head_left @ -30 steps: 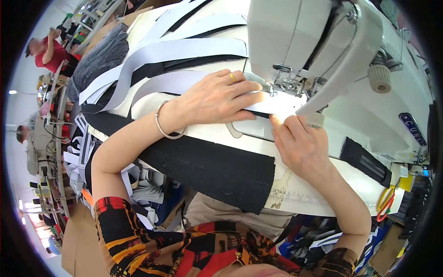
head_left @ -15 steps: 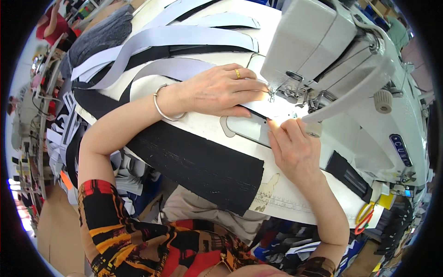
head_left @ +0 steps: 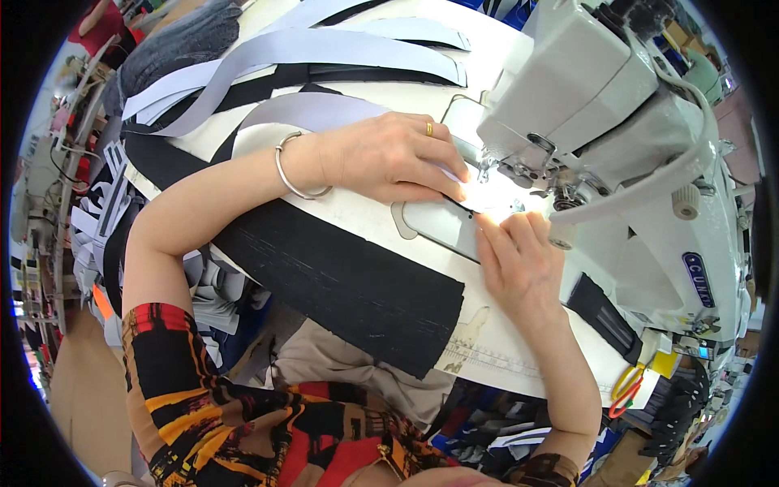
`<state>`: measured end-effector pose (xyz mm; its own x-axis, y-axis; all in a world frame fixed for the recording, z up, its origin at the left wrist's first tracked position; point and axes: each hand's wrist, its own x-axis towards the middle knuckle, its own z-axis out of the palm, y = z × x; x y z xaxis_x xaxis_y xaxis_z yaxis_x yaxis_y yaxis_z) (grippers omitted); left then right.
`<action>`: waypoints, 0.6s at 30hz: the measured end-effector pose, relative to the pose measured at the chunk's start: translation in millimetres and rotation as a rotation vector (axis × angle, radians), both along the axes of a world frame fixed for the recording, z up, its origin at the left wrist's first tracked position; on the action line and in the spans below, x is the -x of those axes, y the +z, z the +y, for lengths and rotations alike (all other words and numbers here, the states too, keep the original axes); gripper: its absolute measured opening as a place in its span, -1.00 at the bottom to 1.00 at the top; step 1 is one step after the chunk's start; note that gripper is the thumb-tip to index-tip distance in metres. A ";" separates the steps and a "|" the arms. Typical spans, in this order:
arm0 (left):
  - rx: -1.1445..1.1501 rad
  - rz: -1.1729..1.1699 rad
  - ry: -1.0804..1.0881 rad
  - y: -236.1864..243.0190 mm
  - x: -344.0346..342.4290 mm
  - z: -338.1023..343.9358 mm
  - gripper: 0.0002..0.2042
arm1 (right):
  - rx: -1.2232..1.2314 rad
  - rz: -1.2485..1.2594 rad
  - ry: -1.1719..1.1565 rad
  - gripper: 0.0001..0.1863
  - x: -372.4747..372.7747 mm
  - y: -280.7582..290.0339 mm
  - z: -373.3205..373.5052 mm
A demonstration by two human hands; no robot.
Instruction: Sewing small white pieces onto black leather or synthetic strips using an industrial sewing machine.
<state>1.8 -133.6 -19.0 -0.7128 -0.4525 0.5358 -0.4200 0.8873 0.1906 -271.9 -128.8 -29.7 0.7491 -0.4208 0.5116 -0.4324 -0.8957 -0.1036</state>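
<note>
A fabric strip, pale grey on top with black beneath, runs under my left hand toward the sewing machine's needle and presser foot. My left hand bends its fingers together over the strip, fingertips just left of the foot. Close in front of the foot, my right hand has its fingertips closed at the strip's near edge. Lamp glare whitens the cloth there, and the fingers hide part of it. The white sewing machine stands over both hands' far side.
A wide black fabric piece hangs over the table's front edge. More pale strips and grey cloth lie at the far left. To the right are a small black piece and scissors with orange and yellow handles.
My left fingers have bent and drawn in closer to the near side of the presser foot. My right hand stays at the strip's edge. The whole view has shifted slightly.
</note>
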 end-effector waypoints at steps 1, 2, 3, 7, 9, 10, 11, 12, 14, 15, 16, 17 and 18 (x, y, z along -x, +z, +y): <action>-0.006 0.001 0.012 0.1 0.9 3.0 -0.81 | -0.001 -0.004 -0.001 -0.70 -1.3 0.4 1.2; -0.012 0.002 0.023 0.4 1.0 4.5 -0.82 | 0.018 -0.002 0.000 -0.70 -2.6 1.8 2.6; -0.014 -0.001 0.022 -1.0 0.5 4.1 -0.82 | 0.037 0.001 0.003 -0.70 -3.8 2.3 3.1; -0.012 0.009 0.034 -2.2 0.7 3.9 -0.80 | 0.075 -0.010 -0.018 -0.71 -6.0 2.1 3.9; -0.031 -0.003 0.045 -1.1 1.5 3.8 -0.76 | 0.124 0.016 -0.042 -0.72 -6.2 2.3 2.7; -0.026 0.012 0.049 -1.1 1.7 2.4 -0.77 | 0.119 0.008 -0.045 -0.72 -6.4 1.1 2.2; -0.021 0.028 0.053 -1.2 2.0 1.0 -0.78 | 0.130 0.013 -0.060 -0.72 -6.4 -0.2 1.8; -0.024 0.021 0.048 -1.5 2.9 -1.3 -0.78 | 0.142 0.019 -0.078 -0.72 -5.6 -1.5 1.3; 0.020 0.043 0.079 -2.7 4.3 -6.0 -0.84 | 0.161 0.048 -0.111 -0.72 -2.8 -4.1 0.2; 0.018 0.039 0.074 -3.7 5.0 -8.3 -0.84 | 0.147 0.069 -0.129 -0.71 -1.9 -4.2 -0.6; 0.019 0.052 0.101 -4.5 5.4 -10.9 -0.88 | 0.132 0.090 -0.148 -0.70 -1.8 -4.1 -0.8; 0.022 0.066 0.128 -4.7 5.3 -13.1 -0.91 | 0.130 0.087 -0.155 -0.70 -2.4 -3.9 -0.6; 0.020 0.064 0.123 -4.1 5.7 -14.7 -0.91 | 0.077 0.061 -0.147 -0.71 -2.6 -4.0 -1.0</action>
